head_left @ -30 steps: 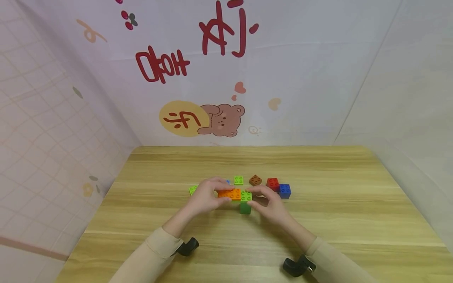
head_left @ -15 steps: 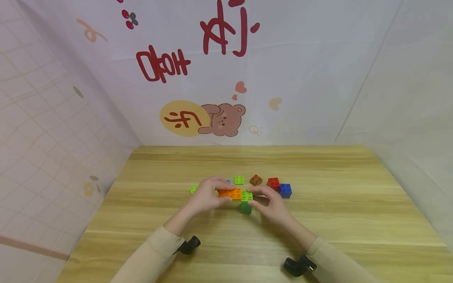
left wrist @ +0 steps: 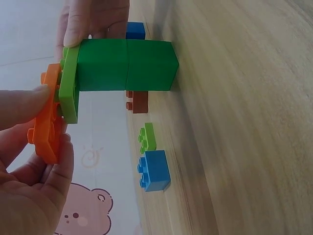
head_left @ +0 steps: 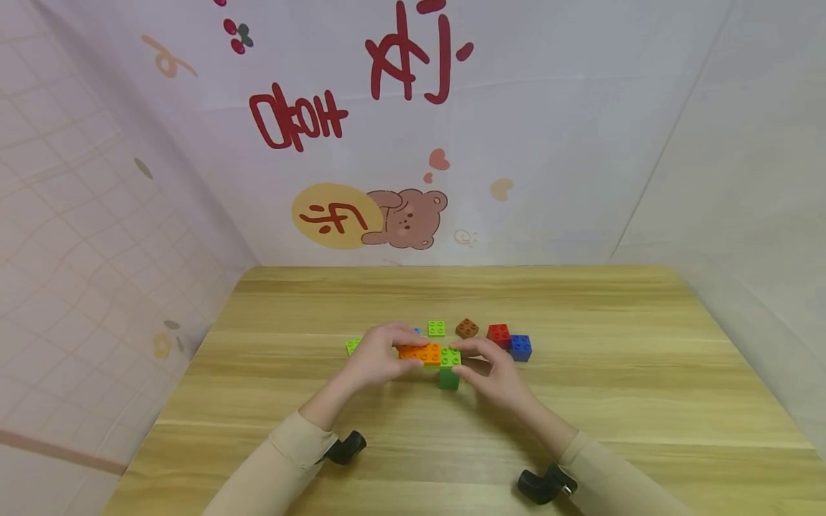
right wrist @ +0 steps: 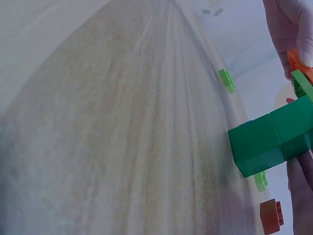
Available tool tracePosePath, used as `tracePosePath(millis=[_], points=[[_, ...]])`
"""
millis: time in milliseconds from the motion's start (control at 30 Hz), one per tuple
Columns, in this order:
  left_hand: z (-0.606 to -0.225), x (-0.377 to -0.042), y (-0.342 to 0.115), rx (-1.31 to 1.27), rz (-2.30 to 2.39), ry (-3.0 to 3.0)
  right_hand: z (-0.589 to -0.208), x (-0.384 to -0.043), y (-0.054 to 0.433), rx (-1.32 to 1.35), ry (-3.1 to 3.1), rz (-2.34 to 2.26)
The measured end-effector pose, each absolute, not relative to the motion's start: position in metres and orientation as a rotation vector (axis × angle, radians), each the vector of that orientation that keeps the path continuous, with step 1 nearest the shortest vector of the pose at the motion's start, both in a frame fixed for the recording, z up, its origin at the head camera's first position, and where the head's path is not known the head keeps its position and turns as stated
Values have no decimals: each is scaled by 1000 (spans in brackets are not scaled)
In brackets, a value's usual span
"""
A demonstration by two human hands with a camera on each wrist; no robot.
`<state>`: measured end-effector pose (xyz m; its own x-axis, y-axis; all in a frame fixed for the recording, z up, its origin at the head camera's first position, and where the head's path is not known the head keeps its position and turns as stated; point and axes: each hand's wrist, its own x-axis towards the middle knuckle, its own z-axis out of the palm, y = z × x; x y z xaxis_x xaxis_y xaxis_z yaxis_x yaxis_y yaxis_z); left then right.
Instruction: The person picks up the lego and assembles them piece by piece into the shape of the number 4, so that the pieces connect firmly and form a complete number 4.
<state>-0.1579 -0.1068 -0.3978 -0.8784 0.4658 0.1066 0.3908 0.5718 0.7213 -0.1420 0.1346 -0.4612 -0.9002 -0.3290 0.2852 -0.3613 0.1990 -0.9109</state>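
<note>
My left hand [head_left: 374, 358] pinches an orange building brick [head_left: 419, 354], flat and studded, between thumb and fingers. The orange brick sits on the left part of a thin light green brick [left wrist: 70, 85], whose right-hand studs show beside it in the head view. Under the light green brick, two dark green bricks [left wrist: 127, 65] are stacked as an upright column on the table. My right hand [head_left: 497, 376] grips the column's top from the right, thumb and fingers at opposite sides of the light green brick. The left hand covers part of the orange brick in the head view.
Behind the hands lie a small light green brick [head_left: 436, 328], a brown brick [head_left: 467, 328], a red brick [head_left: 498, 335] and a dark blue brick [head_left: 520, 347]. A light blue brick [left wrist: 156, 171] and another light green brick [right wrist: 227, 81] are partly hidden by the left hand in the head view.
Both hands and the bricks stay essentially in place; only a very slight shift of the head view shows.
</note>
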Motion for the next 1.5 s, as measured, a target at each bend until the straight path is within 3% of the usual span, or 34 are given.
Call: tracePosePath(millis=[433, 733, 1500], points=[[-399, -158, -107, 731, 1212, 2688, -471, -146, 136, 693, -2408, 1860], [-399, -158, -111, 702, 1226, 2656, -441, -133, 130, 717, -2413, 1849], [-403, -158, -107, 688, 1323, 2632, -438, -132, 131, 680, -2431, 1851]])
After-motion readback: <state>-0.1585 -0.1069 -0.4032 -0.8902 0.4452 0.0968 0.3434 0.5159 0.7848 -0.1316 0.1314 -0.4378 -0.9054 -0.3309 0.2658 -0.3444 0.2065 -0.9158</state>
